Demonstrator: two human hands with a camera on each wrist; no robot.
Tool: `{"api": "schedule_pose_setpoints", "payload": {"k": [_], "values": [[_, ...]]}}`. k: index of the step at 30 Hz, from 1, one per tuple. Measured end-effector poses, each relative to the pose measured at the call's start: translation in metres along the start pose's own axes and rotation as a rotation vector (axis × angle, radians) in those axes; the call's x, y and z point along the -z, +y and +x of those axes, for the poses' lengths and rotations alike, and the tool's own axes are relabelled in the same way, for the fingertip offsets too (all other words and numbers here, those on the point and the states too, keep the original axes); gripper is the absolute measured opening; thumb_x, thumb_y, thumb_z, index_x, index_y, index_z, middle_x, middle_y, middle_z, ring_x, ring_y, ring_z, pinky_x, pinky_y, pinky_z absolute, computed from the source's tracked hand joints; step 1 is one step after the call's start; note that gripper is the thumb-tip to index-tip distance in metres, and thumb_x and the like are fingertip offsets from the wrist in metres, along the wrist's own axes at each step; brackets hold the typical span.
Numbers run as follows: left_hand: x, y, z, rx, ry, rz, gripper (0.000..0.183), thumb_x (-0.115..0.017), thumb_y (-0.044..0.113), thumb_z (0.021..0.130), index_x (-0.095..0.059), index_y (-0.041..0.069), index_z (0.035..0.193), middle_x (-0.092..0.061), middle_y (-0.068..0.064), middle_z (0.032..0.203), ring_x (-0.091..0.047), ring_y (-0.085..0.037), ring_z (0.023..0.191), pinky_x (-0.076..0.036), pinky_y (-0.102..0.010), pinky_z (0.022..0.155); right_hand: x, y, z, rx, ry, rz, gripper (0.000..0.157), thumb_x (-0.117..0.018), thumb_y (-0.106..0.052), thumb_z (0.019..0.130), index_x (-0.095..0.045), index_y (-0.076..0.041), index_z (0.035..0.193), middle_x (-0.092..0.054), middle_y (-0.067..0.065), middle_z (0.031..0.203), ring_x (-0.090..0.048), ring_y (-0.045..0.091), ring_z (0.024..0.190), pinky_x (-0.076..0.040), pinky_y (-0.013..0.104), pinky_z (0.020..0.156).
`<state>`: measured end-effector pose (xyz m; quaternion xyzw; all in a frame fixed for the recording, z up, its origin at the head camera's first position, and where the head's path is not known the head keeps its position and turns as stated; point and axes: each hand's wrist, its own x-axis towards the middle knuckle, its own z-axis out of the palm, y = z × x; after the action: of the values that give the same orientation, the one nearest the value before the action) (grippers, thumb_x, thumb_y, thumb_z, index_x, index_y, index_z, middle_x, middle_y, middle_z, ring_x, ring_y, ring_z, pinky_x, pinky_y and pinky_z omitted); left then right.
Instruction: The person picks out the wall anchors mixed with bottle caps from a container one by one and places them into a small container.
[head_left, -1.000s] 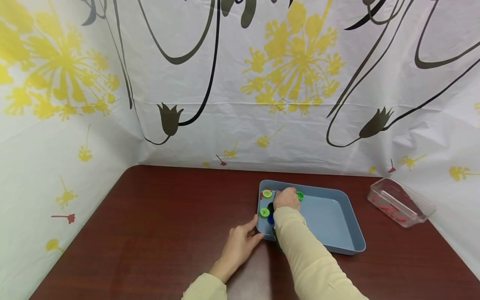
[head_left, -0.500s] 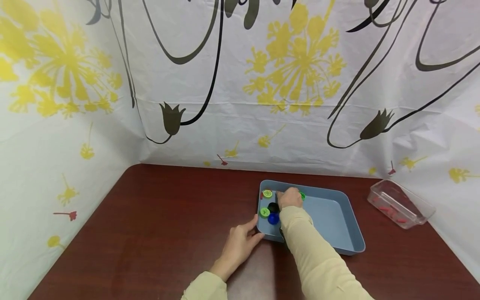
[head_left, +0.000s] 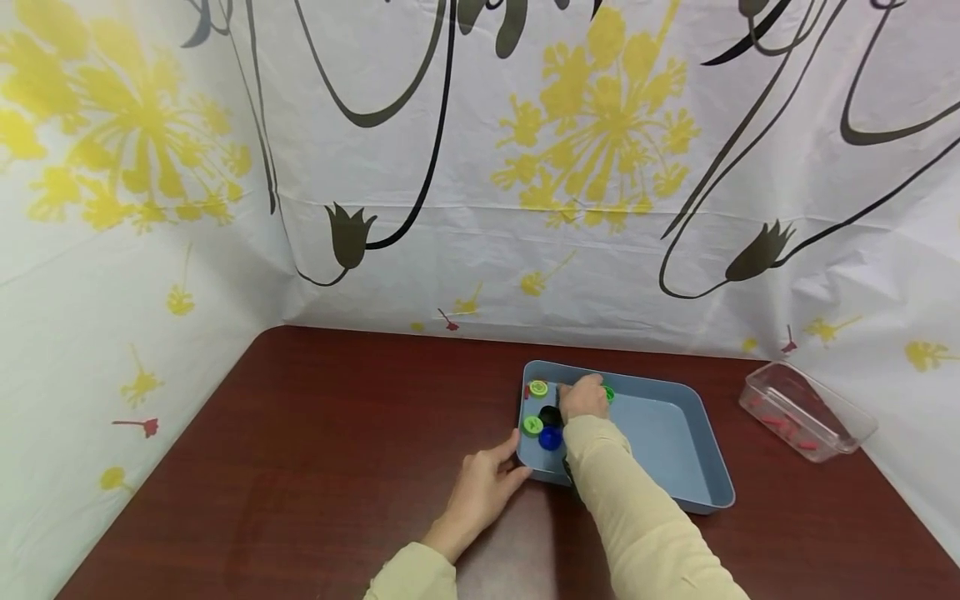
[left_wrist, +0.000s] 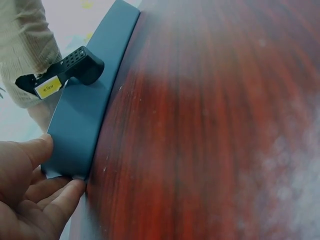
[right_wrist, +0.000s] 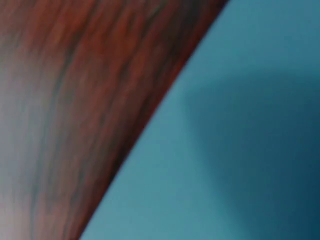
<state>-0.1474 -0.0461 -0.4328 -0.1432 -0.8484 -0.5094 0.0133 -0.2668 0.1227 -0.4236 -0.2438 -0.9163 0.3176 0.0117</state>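
Note:
A blue-grey tray [head_left: 663,446] lies on the table. My left hand [head_left: 480,492] grips its near left corner, thumb on one side and fingers on the other; the left wrist view shows the fingers at the tray's lower edge. My right hand [head_left: 585,398] reaches into the tray's left half, fingers pointing down; I cannot tell what they hold. Around it lie a light green bottle cap [head_left: 538,388], another light green cap [head_left: 532,426], a black cap [head_left: 550,416], a blue cap [head_left: 550,438] and a green cap [head_left: 608,393], partly hidden by the hand.
A clear plastic box [head_left: 806,408] with several small red pieces stands right of the tray. Patterned white cloth [head_left: 420,292] hangs behind and beside the dark wooden table [head_left: 337,433]. A black wrist-camera mount [left_wrist: 82,65] on the right wrist overlaps the tray's front wall.
My right hand has shifted slightly right within the tray, bringing the black and blue caps into fuller view. The left hand keeps its place at the corner; the head view has turned slightly left.

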Motion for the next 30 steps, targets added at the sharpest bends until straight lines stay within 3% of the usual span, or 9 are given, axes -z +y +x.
{"api": "schedule_pose_setpoints", "payload": {"k": [3,10,23,30], "values": [[-0.0003,-0.0002,0.0,-0.006,0.006,0.008,0.052,-0.069,0.018,0.086,-0.051,0.004,0.134,-0.057,-0.013,0.128,-0.067,-0.02,0.1,-0.055,-0.029,0.078,0.0029,0.0008,0.0007,-0.009,-0.005,0.009,0.054,-0.059,-0.029,0.092,-0.041,0.014,0.119,-0.055,0.037,0.111,-0.057,0.046,0.102,-0.049,0.053,0.085],[-0.0002,-0.0011,0.0006,-0.015,0.013,0.02,0.052,-0.069,0.018,0.086,-0.052,0.004,0.133,-0.058,-0.013,0.127,-0.067,-0.019,0.098,-0.055,-0.029,0.078,0.0066,0.0026,0.0047,0.045,-0.044,-0.109,0.048,-0.058,-0.031,0.091,-0.061,0.013,0.11,-0.06,0.034,0.11,-0.061,0.04,0.097,-0.051,0.049,0.082],[-0.0001,0.0,-0.0001,0.012,0.008,0.026,0.052,-0.069,0.019,0.086,-0.052,0.007,0.134,-0.058,-0.012,0.127,-0.067,-0.02,0.099,-0.055,-0.031,0.079,0.0,0.0037,0.0089,0.047,-0.015,-0.12,0.045,-0.059,-0.033,0.092,-0.064,0.01,0.105,-0.063,0.033,0.104,-0.063,0.041,0.093,-0.052,0.051,0.079],[-0.0003,0.0002,-0.0003,0.014,0.004,0.026,0.052,-0.069,0.02,0.086,-0.052,0.007,0.134,-0.058,-0.012,0.127,-0.067,-0.02,0.099,-0.055,-0.031,0.079,0.0002,0.0036,0.0069,0.063,-0.005,-0.117,0.037,-0.057,-0.029,0.093,-0.065,0.007,0.095,-0.065,0.03,0.095,-0.064,0.041,0.086,-0.052,0.051,0.072]]}}
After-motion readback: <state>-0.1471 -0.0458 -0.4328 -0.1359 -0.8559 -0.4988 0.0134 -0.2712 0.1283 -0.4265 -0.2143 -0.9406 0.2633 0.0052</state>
